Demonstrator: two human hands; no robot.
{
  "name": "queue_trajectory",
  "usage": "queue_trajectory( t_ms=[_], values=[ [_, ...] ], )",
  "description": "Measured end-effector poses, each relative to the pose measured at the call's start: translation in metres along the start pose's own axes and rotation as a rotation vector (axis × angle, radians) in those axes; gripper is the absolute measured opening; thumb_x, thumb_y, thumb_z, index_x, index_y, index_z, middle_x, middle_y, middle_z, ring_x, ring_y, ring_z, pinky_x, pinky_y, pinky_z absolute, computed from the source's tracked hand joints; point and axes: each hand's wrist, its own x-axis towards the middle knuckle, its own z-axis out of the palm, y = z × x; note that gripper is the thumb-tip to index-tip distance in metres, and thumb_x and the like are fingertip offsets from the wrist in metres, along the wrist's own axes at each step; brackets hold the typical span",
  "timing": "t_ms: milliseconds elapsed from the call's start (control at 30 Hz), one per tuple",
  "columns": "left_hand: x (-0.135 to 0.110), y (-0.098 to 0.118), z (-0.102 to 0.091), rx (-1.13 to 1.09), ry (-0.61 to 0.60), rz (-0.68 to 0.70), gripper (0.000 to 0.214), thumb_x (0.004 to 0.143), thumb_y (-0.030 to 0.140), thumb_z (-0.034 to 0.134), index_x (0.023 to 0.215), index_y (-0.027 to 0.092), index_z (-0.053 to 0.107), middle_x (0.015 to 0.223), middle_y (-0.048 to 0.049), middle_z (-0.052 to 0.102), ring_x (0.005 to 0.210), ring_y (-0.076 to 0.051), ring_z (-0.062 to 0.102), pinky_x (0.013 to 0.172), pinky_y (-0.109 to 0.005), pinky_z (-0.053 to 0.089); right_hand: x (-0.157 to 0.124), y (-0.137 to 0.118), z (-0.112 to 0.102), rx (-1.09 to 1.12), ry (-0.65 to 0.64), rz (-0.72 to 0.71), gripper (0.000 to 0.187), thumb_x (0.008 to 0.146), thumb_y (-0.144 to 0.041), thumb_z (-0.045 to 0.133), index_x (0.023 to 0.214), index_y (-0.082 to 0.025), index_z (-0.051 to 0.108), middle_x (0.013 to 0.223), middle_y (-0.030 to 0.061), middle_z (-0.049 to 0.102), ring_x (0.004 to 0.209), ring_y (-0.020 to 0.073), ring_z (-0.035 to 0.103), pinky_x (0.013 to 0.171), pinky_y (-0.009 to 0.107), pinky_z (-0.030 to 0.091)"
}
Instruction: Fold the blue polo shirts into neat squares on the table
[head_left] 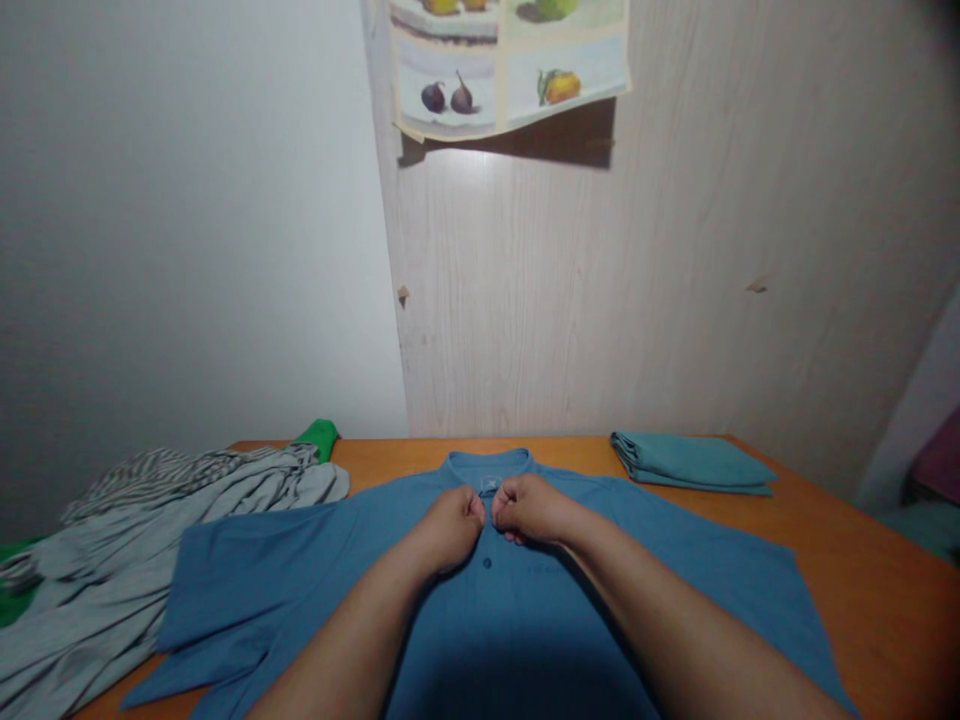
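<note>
A blue short-sleeved shirt (525,610) lies spread face up, its collar (487,463) at the far side and both sleeves stretched outward. At the neck opening, just below the collar label, my left hand (455,523) is closed, pinching the placket edge of the shirt. Close beside it, my right hand (527,508) is closed too, gripping the other edge of the same opening. The fingertips hide the cloth between them. A dark button (487,563) shows on the placket a little below my hands.
An orange-brown table (885,600) carries the shirt. To the left lies a loose heap of grey and striped clothes (180,520) with green cloth (319,438). A folded teal garment (694,462) rests at the back right. Behind stands a wall (525,300) with a fruit poster (517,70).
</note>
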Motion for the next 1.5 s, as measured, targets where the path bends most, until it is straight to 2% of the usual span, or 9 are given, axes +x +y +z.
queue_trajectory(
  t_ms=[167, 533, 800, 933, 1167, 1500],
  values=[
    [-0.002, 0.002, -0.003, -0.014, -0.012, 0.025, 0.011, 0.077, 0.011, 0.051, 0.073, 0.018, 0.058, 0.067, 0.0015, 0.059, 0.063, -0.013, 0.050, 0.059, -0.023, 0.036, -0.001, -0.002, 0.000, -0.002, -0.001, 0.011, 0.014, 0.073, -0.005, 0.057, 0.070, -0.018, 0.060, 0.045, -0.0060, 0.057, 0.041, 0.0075, 0.051, 0.044, 0.015, 0.037],
    [-0.003, 0.010, -0.004, -0.106, 0.023, -0.027, 0.015, 0.075, 0.005, 0.050, 0.070, 0.017, 0.058, 0.061, 0.0034, 0.055, 0.058, -0.011, 0.046, 0.058, -0.022, 0.032, -0.003, -0.001, -0.001, 0.002, -0.022, -0.036, 0.012, 0.073, -0.006, 0.058, 0.073, -0.017, 0.062, 0.047, -0.0054, 0.059, 0.040, 0.0076, 0.047, 0.042, 0.016, 0.035],
    [0.000, 0.011, 0.001, -0.193, 0.029, -0.106, 0.011, 0.075, 0.019, 0.057, 0.064, 0.018, 0.055, 0.053, 0.0044, 0.052, 0.049, -0.010, 0.041, 0.048, -0.023, 0.026, -0.007, -0.011, 0.003, 0.001, -0.010, 0.033, 0.014, 0.071, -0.004, 0.058, 0.071, -0.018, 0.060, 0.042, -0.0069, 0.056, 0.038, 0.0076, 0.050, 0.041, 0.015, 0.033],
    [0.004, 0.009, 0.005, -0.209, 0.100, -0.144, 0.014, 0.070, 0.010, 0.056, 0.060, 0.019, 0.051, 0.051, 0.0053, 0.050, 0.048, -0.009, 0.040, 0.047, -0.023, 0.025, -0.009, -0.013, 0.004, 0.034, -0.022, 0.063, 0.015, 0.070, -0.003, 0.056, 0.068, -0.018, 0.059, 0.041, -0.0061, 0.056, 0.040, 0.0093, 0.054, 0.041, 0.015, 0.037],
    [0.003, 0.006, 0.006, -0.238, 0.146, -0.147, 0.016, 0.071, 0.007, 0.054, 0.061, 0.020, 0.050, 0.050, 0.0060, 0.048, 0.047, -0.008, 0.038, 0.047, -0.022, 0.024, -0.006, -0.009, 0.004, 0.053, -0.060, 0.020, 0.016, 0.068, -0.002, 0.056, 0.065, -0.018, 0.058, 0.045, -0.0054, 0.059, 0.044, 0.0094, 0.056, 0.045, 0.016, 0.043],
    [0.002, 0.008, 0.007, -0.343, 0.174, -0.202, 0.024, 0.065, 0.001, 0.051, 0.074, 0.023, 0.044, 0.049, 0.0100, 0.047, 0.044, -0.008, 0.043, 0.046, -0.020, 0.027, -0.009, -0.016, 0.009, -0.041, -0.003, 0.045, 0.018, 0.066, -0.001, 0.057, 0.063, -0.019, 0.055, 0.042, -0.0065, 0.056, 0.040, 0.0087, 0.051, 0.042, 0.017, 0.035]
  ],
)
